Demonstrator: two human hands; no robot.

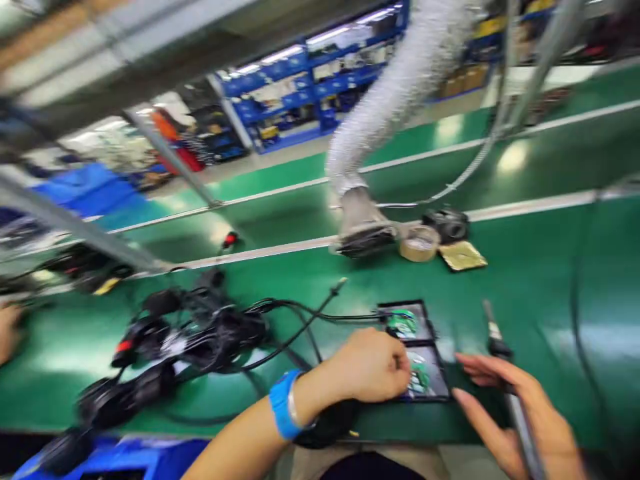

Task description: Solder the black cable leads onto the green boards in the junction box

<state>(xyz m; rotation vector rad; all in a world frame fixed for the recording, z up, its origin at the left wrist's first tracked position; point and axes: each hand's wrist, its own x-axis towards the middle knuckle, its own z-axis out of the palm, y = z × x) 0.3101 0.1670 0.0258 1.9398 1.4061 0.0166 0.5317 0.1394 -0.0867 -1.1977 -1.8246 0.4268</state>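
My left hand (377,367), with a blue band (285,405) on its wrist, is closed over the near part of a black two-part case (443,380). Its fingertips are curled down, and whatever they pinch is hidden. One green circuit board (403,323) lies in the far part of the case, another board (419,373) in the near part. Black cables (345,317) run from the case's left side. To the right, a soldering iron (523,430) is tucked in my right hand (520,407), tip pointing away; thumb and forefinger are spread apart beside the case.
A tangle of black cables and plugs (225,333) covers the bench at left. Behind the case hangs a silver duct with its nozzle (363,220), beside a tape roll (419,243) and a yellowish pad (463,255). Another person's hand (9,331) shows at the left edge.
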